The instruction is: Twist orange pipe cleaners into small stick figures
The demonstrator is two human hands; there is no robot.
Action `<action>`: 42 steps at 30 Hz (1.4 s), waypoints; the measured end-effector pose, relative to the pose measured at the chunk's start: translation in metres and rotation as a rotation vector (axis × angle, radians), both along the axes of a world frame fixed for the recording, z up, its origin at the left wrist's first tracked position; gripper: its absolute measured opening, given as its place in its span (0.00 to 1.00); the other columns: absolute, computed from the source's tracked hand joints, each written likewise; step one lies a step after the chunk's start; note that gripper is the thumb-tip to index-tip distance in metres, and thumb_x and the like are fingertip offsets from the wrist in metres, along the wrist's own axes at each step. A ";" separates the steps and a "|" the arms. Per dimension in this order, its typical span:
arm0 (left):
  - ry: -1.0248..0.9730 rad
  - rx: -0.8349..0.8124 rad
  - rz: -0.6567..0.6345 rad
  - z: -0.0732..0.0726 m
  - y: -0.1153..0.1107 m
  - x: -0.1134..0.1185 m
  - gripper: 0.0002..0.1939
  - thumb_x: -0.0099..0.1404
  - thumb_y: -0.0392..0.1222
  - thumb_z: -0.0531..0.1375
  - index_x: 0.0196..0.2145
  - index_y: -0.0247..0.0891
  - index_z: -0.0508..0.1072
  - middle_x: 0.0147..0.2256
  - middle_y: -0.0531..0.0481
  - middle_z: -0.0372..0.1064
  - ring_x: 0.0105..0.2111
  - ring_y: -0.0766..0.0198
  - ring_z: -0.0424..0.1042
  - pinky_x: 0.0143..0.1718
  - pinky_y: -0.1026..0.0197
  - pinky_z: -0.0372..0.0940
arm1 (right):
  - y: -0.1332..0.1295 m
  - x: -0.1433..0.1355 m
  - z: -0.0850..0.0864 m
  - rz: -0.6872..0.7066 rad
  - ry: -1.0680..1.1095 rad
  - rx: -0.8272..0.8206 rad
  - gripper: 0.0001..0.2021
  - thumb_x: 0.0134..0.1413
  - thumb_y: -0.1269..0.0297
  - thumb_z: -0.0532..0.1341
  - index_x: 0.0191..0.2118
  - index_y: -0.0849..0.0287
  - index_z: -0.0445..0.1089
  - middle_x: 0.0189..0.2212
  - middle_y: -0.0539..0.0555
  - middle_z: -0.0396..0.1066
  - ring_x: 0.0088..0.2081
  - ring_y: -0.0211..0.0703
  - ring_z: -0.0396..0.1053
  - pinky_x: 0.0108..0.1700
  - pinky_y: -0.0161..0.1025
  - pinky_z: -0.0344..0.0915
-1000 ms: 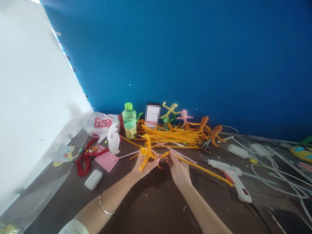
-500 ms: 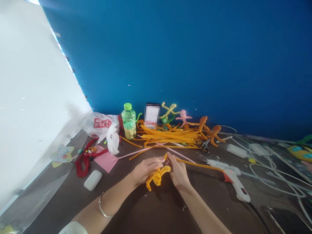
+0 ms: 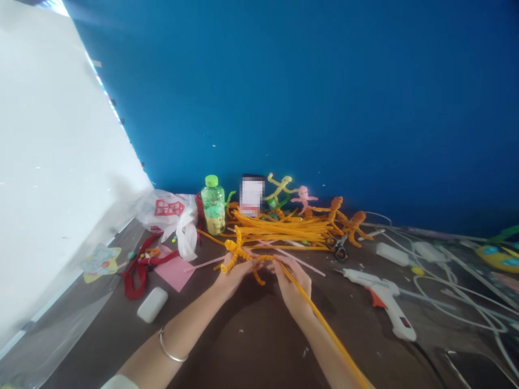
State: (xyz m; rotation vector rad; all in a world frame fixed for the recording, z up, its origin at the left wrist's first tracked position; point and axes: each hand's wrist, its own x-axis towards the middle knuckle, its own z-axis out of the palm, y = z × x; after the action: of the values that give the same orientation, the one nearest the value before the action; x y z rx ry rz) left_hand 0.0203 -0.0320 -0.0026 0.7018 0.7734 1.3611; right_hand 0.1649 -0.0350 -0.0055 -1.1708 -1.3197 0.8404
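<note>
An orange pipe-cleaner figure [image 3: 235,249] with coiled limbs is held over the table by my left hand [image 3: 235,275], whose fingers are wrapped round its lower part. My right hand [image 3: 294,286] pinches the orange pipe-cleaner strand [image 3: 320,319] where it meets a coiled limb, close to my left fingertips. From there the loose length of the strand runs over my right hand and forearm to the bottom edge. Behind the hands lies a pile of straight orange pipe cleaners [image 3: 284,229].
A green-capped bottle [image 3: 213,208], a plastic bag [image 3: 170,210] and finished figures [image 3: 304,199] stand at the back. Scissors [image 3: 339,248], a glue gun [image 3: 385,297] and white cables are right. A white case [image 3: 153,304], pink paper [image 3: 176,270] and red ribbon [image 3: 135,281] lie left.
The figure has turned over and moved up and left, its body now above my left hand. The loose strand has swung from the right side down across my right forearm.
</note>
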 end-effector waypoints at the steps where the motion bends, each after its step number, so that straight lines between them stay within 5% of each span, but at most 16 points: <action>1: -0.020 -0.011 0.000 -0.001 0.001 -0.001 0.11 0.47 0.38 0.65 0.26 0.34 0.67 0.28 0.50 0.71 0.32 0.61 0.72 0.41 0.53 0.66 | 0.000 0.000 -0.003 0.033 0.004 0.002 0.10 0.47 0.61 0.61 0.37 0.56 0.71 0.30 0.54 0.72 0.30 0.44 0.71 0.37 0.42 0.68; 5: -0.089 -0.049 -0.006 -0.004 0.005 -0.004 0.12 0.46 0.36 0.66 0.27 0.34 0.67 0.28 0.51 0.71 0.31 0.62 0.73 0.41 0.55 0.67 | 0.002 0.005 -0.012 0.134 0.012 0.031 0.14 0.46 0.63 0.61 0.42 0.53 0.70 0.37 0.55 0.72 0.35 0.47 0.72 0.40 0.45 0.68; 11: -0.024 -0.037 -0.003 -0.004 0.002 -0.001 0.11 0.46 0.36 0.66 0.27 0.33 0.68 0.28 0.49 0.71 0.33 0.59 0.73 0.41 0.53 0.67 | 0.004 0.008 -0.008 -0.045 -0.049 0.041 0.09 0.47 0.61 0.61 0.36 0.53 0.73 0.34 0.54 0.74 0.35 0.48 0.71 0.43 0.46 0.66; 42: 0.045 -0.038 0.017 -0.001 0.000 0.000 0.11 0.47 0.38 0.65 0.28 0.33 0.69 0.28 0.49 0.71 0.32 0.59 0.73 0.42 0.51 0.66 | 0.006 0.003 -0.004 -0.021 -0.142 0.059 0.08 0.51 0.60 0.57 0.34 0.59 0.68 0.30 0.53 0.72 0.25 0.40 0.72 0.30 0.37 0.71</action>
State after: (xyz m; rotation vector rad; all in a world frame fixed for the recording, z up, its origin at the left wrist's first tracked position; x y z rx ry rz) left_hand 0.0205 -0.0318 -0.0041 0.6998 0.8405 1.3463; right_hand 0.1676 -0.0286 -0.0093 -1.2132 -1.4358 0.7089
